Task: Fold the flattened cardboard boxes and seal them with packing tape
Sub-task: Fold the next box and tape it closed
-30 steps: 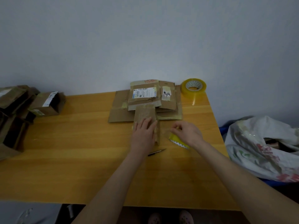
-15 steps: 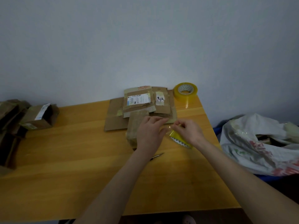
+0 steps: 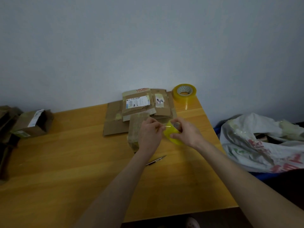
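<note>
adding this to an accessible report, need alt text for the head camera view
A person's right hand holds a roll of yellow packing tape while the left hand pinches its loose end, by a small folded cardboard box on a wooden table. Behind lie flattened boxes and a second tape roll; a thin blade lies nearer.

A plain, pale grey-blue wall rises behind a yellow wooden table set right against it, in dim, even light, with dark floor below the table's near edge.

Open tabletop between folded box at left and flattened cardboard stack
</note>
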